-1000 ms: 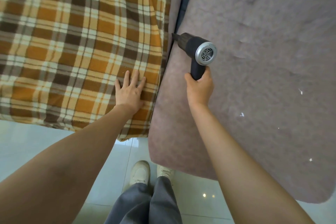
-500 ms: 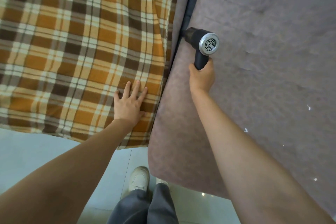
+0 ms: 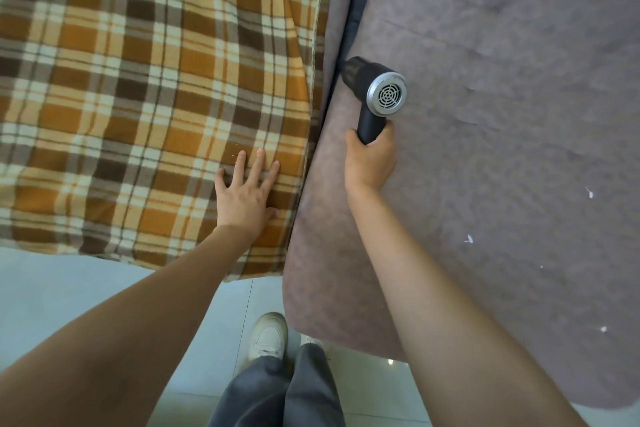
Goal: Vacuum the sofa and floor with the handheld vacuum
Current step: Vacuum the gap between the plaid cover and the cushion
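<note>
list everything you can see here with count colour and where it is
plaid blanket: one, orange, brown and cream, draped over the left cushion
sofa cushion: one, greyish mauve, right side
handheld vacuum: one, black with silver grille end, nose in the gap between the cushions
white scraps: several small, scattered on the sofa cushion at right
floor: pale tiles, bottom of view
shoes: white, on the floor below; one mostly hidden
trousers: grey, bottom centre
left hand: flat on the plaid blanket
right hand: grips the vacuum's handle
</note>
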`<state>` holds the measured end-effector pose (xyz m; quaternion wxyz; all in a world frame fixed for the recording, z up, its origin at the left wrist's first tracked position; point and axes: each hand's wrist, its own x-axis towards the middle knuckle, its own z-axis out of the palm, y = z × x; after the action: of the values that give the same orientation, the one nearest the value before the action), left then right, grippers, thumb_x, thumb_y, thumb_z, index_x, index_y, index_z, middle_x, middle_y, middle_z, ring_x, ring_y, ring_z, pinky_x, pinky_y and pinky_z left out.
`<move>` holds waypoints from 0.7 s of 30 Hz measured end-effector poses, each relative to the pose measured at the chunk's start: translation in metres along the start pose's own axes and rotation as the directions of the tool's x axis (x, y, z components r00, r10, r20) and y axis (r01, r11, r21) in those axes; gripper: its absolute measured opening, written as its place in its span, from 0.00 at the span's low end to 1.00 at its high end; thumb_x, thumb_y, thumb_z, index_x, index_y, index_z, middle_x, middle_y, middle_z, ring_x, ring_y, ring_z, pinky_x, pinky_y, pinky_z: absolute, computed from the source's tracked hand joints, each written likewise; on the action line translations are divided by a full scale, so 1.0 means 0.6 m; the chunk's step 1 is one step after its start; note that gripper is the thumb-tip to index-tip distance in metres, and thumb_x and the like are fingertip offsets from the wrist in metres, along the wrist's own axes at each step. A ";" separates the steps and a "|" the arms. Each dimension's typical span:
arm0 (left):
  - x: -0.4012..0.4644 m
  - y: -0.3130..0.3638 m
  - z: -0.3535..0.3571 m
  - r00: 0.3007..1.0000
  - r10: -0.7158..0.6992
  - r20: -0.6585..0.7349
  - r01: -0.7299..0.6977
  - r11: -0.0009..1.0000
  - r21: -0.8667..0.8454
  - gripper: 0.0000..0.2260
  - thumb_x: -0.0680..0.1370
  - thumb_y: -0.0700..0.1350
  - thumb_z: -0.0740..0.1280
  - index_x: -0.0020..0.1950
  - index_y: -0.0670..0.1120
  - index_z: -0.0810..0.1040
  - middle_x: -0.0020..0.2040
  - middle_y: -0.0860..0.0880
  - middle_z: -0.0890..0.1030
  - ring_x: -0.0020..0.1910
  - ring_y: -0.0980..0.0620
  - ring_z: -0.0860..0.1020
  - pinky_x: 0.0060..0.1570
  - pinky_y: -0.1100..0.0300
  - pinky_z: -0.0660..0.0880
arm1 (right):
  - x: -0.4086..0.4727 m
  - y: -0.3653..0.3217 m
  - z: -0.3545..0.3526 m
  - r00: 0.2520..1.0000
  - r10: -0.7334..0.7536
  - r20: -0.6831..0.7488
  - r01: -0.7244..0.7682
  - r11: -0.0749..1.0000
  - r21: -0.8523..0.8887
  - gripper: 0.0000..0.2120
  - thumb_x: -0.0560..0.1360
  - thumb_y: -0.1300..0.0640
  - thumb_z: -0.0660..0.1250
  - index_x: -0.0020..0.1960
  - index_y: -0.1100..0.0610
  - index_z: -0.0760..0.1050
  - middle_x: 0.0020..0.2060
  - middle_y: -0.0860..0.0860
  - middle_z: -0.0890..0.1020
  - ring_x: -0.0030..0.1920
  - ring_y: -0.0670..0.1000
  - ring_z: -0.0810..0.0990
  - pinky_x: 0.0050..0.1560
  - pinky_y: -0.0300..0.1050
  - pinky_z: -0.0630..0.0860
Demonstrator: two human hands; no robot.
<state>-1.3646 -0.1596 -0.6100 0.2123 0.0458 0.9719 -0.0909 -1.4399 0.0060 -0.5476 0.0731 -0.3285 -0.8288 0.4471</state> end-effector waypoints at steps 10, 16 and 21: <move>-0.006 -0.001 -0.001 1.000 0.023 0.009 -0.023 1.000 -0.005 0.37 0.78 0.62 0.60 0.78 0.55 0.40 0.79 0.47 0.38 0.77 0.41 0.40 0.73 0.37 0.49 | -0.086 0.034 -0.047 1.000 0.026 0.004 -0.026 0.999 0.032 0.15 0.69 0.59 0.72 0.53 0.61 0.75 0.46 0.56 0.83 0.47 0.58 0.80 0.40 0.42 0.65; -0.028 0.007 0.011 0.998 0.051 0.028 -0.050 0.998 -0.042 0.35 0.80 0.49 0.63 0.78 0.55 0.43 0.79 0.46 0.38 0.77 0.39 0.39 0.71 0.33 0.48 | -0.141 0.058 -0.069 0.999 0.031 0.021 -0.032 0.998 0.057 0.15 0.68 0.60 0.72 0.54 0.60 0.75 0.46 0.56 0.83 0.46 0.58 0.80 0.42 0.43 0.68; -0.049 0.006 0.029 0.998 0.056 -0.001 -0.056 0.997 -0.043 0.34 0.79 0.52 0.63 0.79 0.54 0.46 0.79 0.46 0.40 0.77 0.40 0.40 0.71 0.34 0.48 | -0.171 0.065 -0.082 0.998 0.047 0.030 -0.049 0.997 0.052 0.15 0.68 0.59 0.72 0.53 0.61 0.75 0.45 0.56 0.83 0.45 0.59 0.79 0.40 0.44 0.66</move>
<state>-1.3304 -0.1612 -0.6137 0.2157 0.0686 0.9719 -0.0639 -1.3212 -0.0076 -0.5315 0.0592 -0.3399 -0.8094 0.4752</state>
